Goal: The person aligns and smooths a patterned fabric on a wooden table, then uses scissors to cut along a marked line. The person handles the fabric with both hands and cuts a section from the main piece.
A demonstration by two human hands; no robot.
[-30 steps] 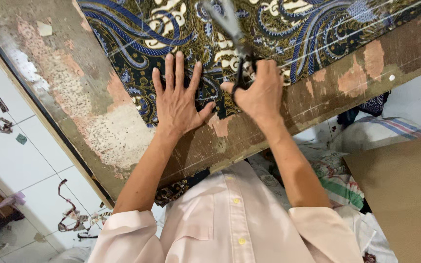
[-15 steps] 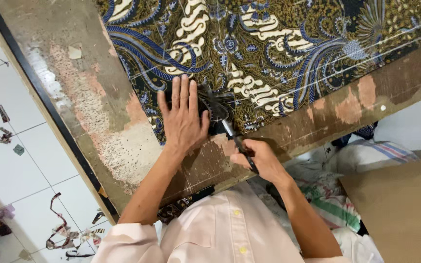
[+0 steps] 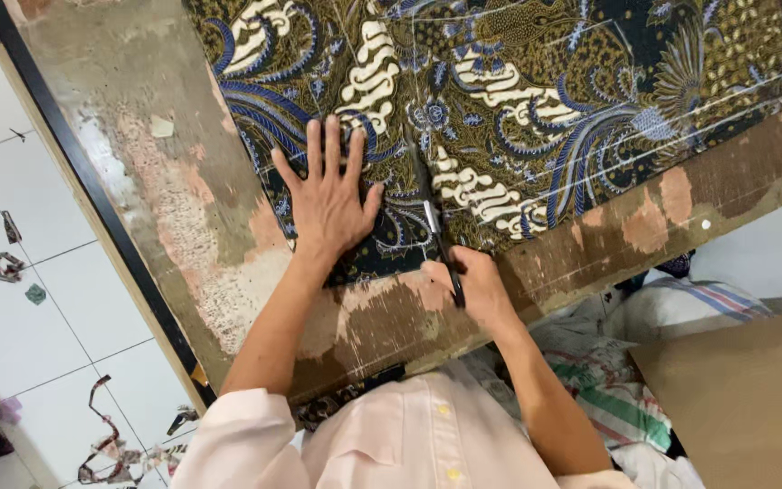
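- Near the table's close edge, our dark patterned batik cloth point(image 3: 536, 118) with cream, blue and gold motifs lies spread flat across the worn wooden table point(image 3: 183, 226), reaching from just left of centre out past the right side.
- Our right hand point(image 3: 472, 290) is closed around the black handles of the scissors point(image 3: 432, 222), whose blades lie on the cloth and point toward the far side.
- Our left hand point(image 3: 329, 195) rests fully open, fingers fanned, palm pressing the cloth just left of the blades; it grips nothing.
- To cut well, we judge the flat palm should stay close beside the blades so the cloth cannot ripple, with the fingers kept clear of the edges.
- We would keep the lower blade sliding on the table and follow the pale marked line point(image 3: 590, 172) that runs across the pattern.
- Beyond the table, fabric scraps point(image 3: 110, 444) lie on the white tiled floor point(image 3: 38, 335) at left, and brown cardboard point(image 3: 744, 398) sits at near right.
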